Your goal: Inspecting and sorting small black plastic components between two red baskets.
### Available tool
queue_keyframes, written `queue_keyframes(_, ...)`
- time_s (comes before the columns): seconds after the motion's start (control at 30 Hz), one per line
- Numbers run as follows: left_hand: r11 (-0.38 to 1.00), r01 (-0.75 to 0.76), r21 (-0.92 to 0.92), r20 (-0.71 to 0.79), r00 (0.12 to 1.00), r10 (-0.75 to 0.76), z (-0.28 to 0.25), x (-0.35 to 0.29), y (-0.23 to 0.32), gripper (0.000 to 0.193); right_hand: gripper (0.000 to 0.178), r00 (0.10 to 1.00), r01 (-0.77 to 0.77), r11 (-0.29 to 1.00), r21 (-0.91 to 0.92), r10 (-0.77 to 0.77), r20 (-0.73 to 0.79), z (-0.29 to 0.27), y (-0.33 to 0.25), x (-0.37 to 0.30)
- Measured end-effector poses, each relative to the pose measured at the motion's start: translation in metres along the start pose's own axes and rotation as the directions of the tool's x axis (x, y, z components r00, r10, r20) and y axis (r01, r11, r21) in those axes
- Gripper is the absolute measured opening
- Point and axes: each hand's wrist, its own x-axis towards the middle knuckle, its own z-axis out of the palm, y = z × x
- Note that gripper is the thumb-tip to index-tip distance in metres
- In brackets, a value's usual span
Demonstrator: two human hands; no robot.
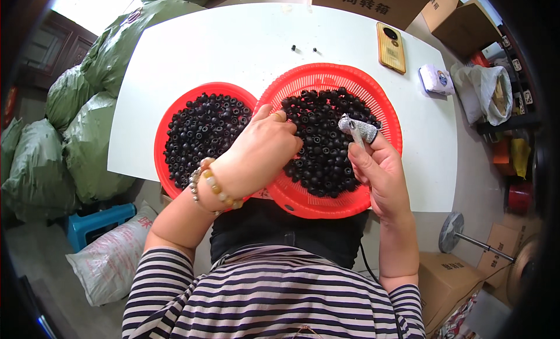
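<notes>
Two red plastic baskets hold many small black ring-shaped parts with holes. My left hand [265,142], wearing bead bracelets and a ring, reaches over the left side of the larger slotted basket [382,100]. Its fingers are curled together at the black parts [321,146]; what they pinch, if anything, is hidden. Above the right side of that basket is my right hand [382,173]. Its index finger wears a grey knitted finger cover [364,131], and thumb and index close on a small pale, narrow tool [356,136]. The smaller basket [165,118] sits to the left, partly under my left forearm.
Two loose black parts [294,48] lie on the white table [233,47] beyond the baskets. At its right are a yellow-cased phone [391,47] and a tissue pack [436,80]. Green sacks [93,141] crowd the left; cartons [446,280] and a metal-poled stand are at right.
</notes>
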Motion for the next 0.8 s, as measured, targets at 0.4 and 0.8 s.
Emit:
queue_keyframes(0.4, 0.996, -0.073, 0.051, 0.205, 0.977, 0.061, 0.012, 0.013, -0.005, 0.007, 0.026, 1.000, 0.003, 0.999, 0.036, -0.004, 0.014, -0.006, 0.001, -0.001)
queue_keyframes(0.8, 0.241, 0.069, -0.968, 0.022, 0.981, -0.193, -0.012, 0.014, 0.004, 0.014, 0.027, 0.987, 0.033, 0.990, 0.141, -0.055, 0.150, -0.025, 0.012, -0.001)
